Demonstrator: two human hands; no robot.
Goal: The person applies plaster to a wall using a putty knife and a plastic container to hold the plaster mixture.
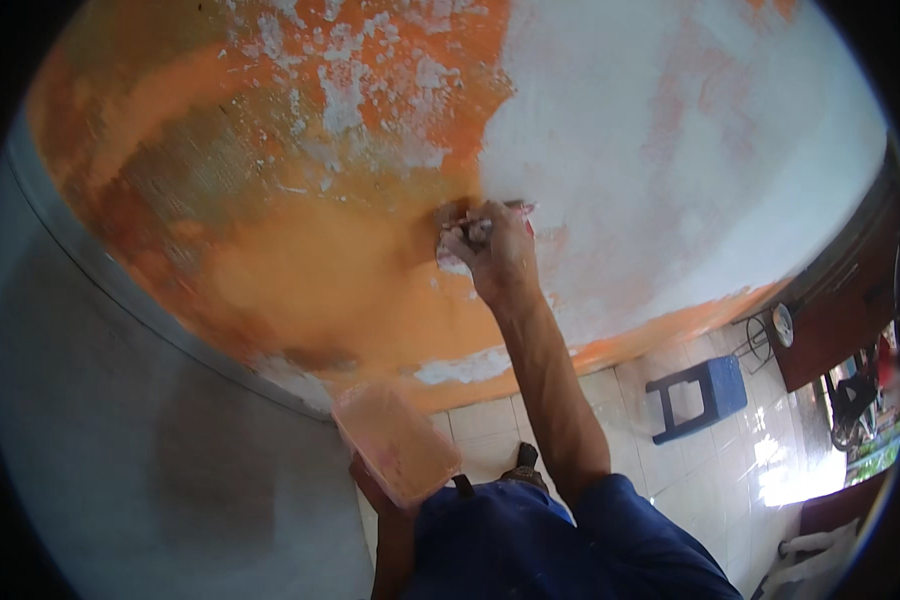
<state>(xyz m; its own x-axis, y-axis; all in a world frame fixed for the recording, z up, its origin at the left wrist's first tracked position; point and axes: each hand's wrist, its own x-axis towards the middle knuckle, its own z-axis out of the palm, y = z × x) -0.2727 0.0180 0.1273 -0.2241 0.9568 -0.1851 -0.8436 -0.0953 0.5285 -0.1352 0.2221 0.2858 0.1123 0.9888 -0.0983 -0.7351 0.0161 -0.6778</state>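
My right hand is closed around a filler-smeared scraper with bits of red showing. It presses against the orange wall, right where bare orange meets a broad coat of whitish filler. Fingers and tool are both caked with pale paste. Low at my waist, my left hand grips a translucent plastic tub from its left side and below. A pinkish-white residue coats the tub's inside. Most of the left fingers are hidden behind it.
Patchy white flakes mark the upper orange wall. A grey surface borders it at left. On the tiled floor a blue plastic stool stands to the right. Farther right are dark brown furniture and a bright doorway.
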